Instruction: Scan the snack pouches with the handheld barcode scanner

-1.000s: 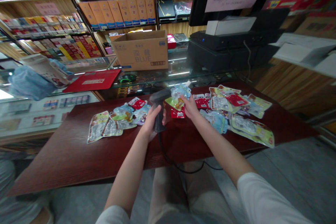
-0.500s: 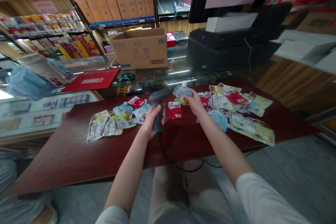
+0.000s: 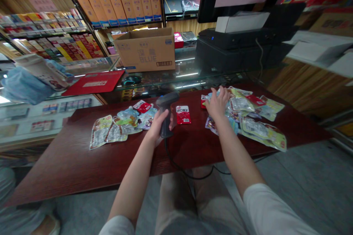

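Note:
My left hand (image 3: 160, 123) is wrapped around the grip of a black barcode scanner (image 3: 167, 100), its head tilted over the dark red wooden board. Just right of the scanner lies a small red snack packet (image 3: 183, 114), flat and apart from both hands. Over the right-hand pile, my right hand (image 3: 217, 103) has its fingers spread, resting on or just above the packets. Bluish pouch material shows partly beneath it. Around it are yellow-and-silver snack pouches (image 3: 264, 132) and another red packet (image 3: 256, 100). The left pile holds a blue spouted pouch (image 3: 129, 116) and yellowish pouches (image 3: 101, 132).
Behind the board (image 3: 63, 161) is a glass counter with a cardboard box (image 3: 146, 51), a red folder (image 3: 95, 82) and a mouse (image 3: 131, 80). A monitor (image 3: 205, 0) stands back right. The scanner's cable (image 3: 190, 176) loops over the front edge. Another person's leg (image 3: 22, 205) is at lower left.
My right hand has moved right with the spouted pouch, from beside the scanner to the right pile, and its fingers have spread. My left hand and the scanner stay nearly still.

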{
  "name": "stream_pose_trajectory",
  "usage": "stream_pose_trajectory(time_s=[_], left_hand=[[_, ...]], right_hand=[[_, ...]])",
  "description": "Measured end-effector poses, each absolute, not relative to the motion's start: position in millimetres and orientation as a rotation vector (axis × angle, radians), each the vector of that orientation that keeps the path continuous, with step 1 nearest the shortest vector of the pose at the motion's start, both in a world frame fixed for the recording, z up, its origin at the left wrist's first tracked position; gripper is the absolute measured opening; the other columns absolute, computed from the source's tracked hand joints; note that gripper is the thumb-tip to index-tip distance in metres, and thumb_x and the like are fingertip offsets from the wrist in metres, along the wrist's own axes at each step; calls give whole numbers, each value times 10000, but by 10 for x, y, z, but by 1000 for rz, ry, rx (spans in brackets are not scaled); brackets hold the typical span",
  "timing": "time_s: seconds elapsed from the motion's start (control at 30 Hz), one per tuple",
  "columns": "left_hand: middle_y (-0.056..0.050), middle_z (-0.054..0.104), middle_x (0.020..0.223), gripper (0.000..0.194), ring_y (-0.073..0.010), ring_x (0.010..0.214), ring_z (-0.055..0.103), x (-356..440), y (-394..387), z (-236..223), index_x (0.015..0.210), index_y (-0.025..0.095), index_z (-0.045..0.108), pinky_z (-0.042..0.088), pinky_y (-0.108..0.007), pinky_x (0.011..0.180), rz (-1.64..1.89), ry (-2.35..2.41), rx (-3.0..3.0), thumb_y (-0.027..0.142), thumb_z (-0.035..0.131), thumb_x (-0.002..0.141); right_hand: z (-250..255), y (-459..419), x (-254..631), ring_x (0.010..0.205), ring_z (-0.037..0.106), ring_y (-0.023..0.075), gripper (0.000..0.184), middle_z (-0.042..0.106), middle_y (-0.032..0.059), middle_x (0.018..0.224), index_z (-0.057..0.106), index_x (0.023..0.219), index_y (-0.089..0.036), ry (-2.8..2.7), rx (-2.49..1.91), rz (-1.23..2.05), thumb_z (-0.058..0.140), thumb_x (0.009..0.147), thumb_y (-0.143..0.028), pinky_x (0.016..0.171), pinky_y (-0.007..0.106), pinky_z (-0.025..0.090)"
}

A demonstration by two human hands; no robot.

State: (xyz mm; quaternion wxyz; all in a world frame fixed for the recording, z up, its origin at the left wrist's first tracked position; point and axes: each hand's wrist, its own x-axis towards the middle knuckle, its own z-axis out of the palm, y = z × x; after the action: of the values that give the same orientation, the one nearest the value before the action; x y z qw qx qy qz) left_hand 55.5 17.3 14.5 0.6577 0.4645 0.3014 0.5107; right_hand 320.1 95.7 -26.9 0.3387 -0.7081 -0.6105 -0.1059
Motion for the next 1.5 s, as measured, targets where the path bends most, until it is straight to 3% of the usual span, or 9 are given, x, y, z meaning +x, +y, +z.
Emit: stream_pose_trajectory(time_s=[0.13,0.23,0.3,0.47,0.67,0.8,1.0,1.2,1.5], left_hand=[[52,568,640,478,-76,399,493,558,179,135,941,183,511,368,-215,389,1158,703,1038,558,733,745],[52,569,643,512,-77,396,491,556,183,136,968,177,518,370,-219,388,1157,709,1023,567,747,728],[52,568,643,517,-76,394,487,555,183,143,973,176,522,373,-221,388,1157,708,1027,572,746,727],[48,553,621,463,-68,395,483,570,169,152,866,179,507,375,-215,398,1149,725,1036,564,732,742],[52,567,633,467,-75,396,491,572,168,125,955,174,521,367,-208,388,1162,717,1026,536,733,751],[47,564,628,443,-72,397,493,571,166,125,903,175,518,364,-207,391,1150,721,1050,542,722,762],[48,566,628,497,-76,399,494,632,116,128,948,168,526,375,-211,388,1058,731,1059,560,748,736],[46,567,642,487,-77,398,500,709,57,93,983,157,532,370,-206,384,969,706,1103,541,736,763],[45,561,630,519,-83,404,505,723,47,86,941,165,524,368,-208,380,888,745,1156,601,726,745]], right_hand=[[-340,926,2908,1214,475,370,450,567,173,1263,614,1256,-199,-1956,-1698,75,582,884,-451,1074,552,340],[-424,902,2735,1172,491,386,598,581,170,1241,643,1216,-211,-2142,-1761,259,669,783,-623,1028,552,369],[-450,898,2681,1181,489,387,649,557,174,1277,640,1210,-209,-2160,-1823,334,707,737,-648,1017,544,371],[-433,941,2709,1181,510,358,496,582,120,1230,645,1052,-234,-2053,-1816,562,829,644,-448,1001,530,384],[-454,1027,2828,848,644,215,485,659,-17,869,539,939,-218,-1521,-1382,1104,793,526,-203,820,402,526],[-398,1069,2931,836,665,204,554,708,-3,901,596,981,-207,-1205,-1186,1096,835,481,-227,794,391,558],[-361,1147,3079,821,694,245,460,728,44,889,660,1011,-208,-955,-1201,1017,748,657,-488,711,433,591],[-366,1184,3166,953,693,270,455,743,70,972,689,1007,-190,-975,-1198,862,722,675,-501,837,448,587],[-378,1185,3169,857,698,251,496,733,65,927,657,1010,-199,-978,-1214,896,718,668,-554,699,388,594]])
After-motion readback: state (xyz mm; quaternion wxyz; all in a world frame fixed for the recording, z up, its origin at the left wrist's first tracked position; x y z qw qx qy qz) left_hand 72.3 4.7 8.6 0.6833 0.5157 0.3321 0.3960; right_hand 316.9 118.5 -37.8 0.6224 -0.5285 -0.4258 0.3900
